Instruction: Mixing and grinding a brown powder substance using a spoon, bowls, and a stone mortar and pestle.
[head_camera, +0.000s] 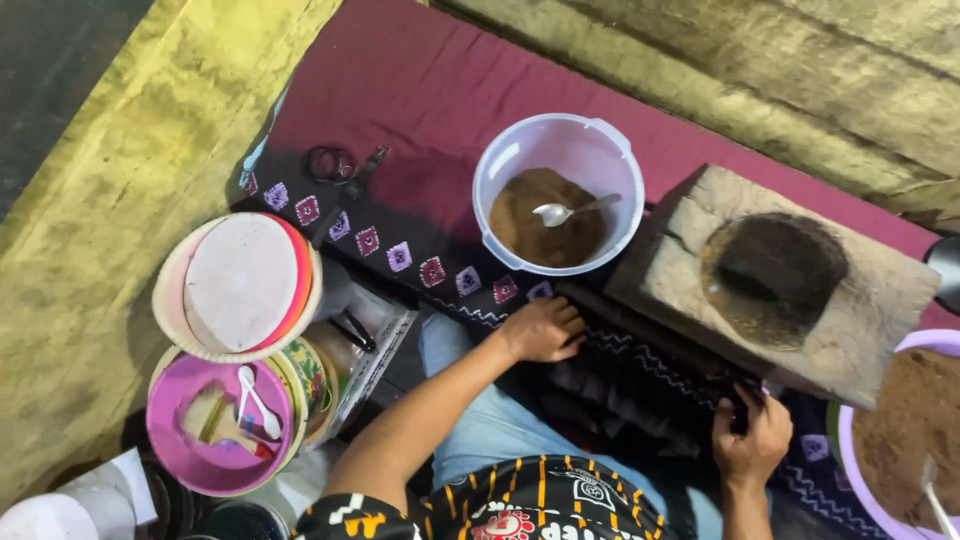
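My left hand (545, 330) grips the far end of a long dark cylinder (640, 345), a pestle-like bar lying across my lap on dark patterned cloth. At the bar's near end my right hand (750, 435) is closed around it. Just beyond the bar sits a rough stone block (800, 330) with a round dark hollow in its top. A translucent white bowl (590, 135) of brown powder with a metal spoon (570, 210) in it stands above my left hand.
A pink-rimmed basin (945, 345) of brown powder with a spoon sits at the right edge. At left are a stack of plates under a pale lid (240, 285) and a pink plate (210, 425) with white spoons. A maroon mat (420, 90) lies between concrete ledges.
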